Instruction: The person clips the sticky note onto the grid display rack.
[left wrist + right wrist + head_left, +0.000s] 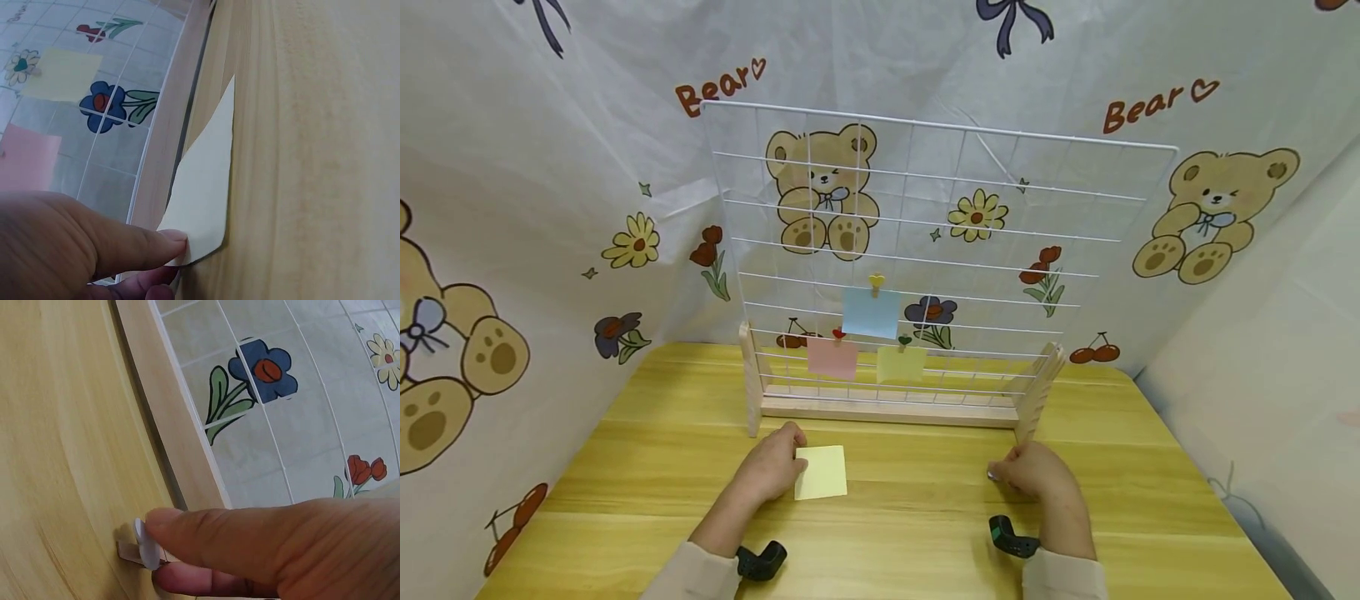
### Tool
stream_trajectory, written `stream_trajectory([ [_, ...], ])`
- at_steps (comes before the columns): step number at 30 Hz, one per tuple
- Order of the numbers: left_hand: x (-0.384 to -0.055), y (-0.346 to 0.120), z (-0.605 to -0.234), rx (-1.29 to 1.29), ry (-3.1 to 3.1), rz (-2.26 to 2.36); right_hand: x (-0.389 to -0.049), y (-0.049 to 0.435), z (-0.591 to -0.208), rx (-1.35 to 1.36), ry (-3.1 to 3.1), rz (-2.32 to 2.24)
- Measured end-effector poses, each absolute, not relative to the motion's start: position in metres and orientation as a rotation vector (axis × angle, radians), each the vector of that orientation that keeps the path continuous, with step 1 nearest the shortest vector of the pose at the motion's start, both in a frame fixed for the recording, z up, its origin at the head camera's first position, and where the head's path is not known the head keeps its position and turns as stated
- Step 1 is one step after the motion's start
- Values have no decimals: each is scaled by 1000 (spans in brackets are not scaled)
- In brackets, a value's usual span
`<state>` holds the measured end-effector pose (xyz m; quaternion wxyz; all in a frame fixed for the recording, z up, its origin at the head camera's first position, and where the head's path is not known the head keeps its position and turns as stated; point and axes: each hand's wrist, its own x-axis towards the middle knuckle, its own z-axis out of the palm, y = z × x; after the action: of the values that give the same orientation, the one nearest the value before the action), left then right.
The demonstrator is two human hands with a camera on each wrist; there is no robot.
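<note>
My left hand (772, 461) pinches a pale yellow paper note (822, 472) by its left edge, low over the table. In the left wrist view the thumb lies on top of the note (203, 181), whose far corner curls upward. On the right, my right hand (1036, 472) pinches a small wooden clothespin with a white decoration (147, 545) between thumb and finger, close to the tabletop. Behind both hands stands a white wire grid (1000, 237). Clipped to it are a blue note (871, 315), a pink note (832, 360) and another yellow note (901, 365).
The grid's wooden base (887, 410) runs along the table (917, 533) just beyond the hands, with upright side pieces at each end. A cloth (647, 125) printed with bears and flowers hangs behind. Each wrist wears a black device (762, 562).
</note>
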<state>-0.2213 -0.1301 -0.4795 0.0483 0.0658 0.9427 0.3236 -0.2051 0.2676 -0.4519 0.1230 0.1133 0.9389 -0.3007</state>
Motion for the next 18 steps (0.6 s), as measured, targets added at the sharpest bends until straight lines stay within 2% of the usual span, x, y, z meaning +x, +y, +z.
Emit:
stream_trajectory([
  [9, -221, -131, -479, 207, 2851, 1013, -211, 261, -457, 190, 2843, -825],
  [18, -221, -133, -476, 176, 2805, 1039, -209, 267, -455, 187, 2820, -820],
])
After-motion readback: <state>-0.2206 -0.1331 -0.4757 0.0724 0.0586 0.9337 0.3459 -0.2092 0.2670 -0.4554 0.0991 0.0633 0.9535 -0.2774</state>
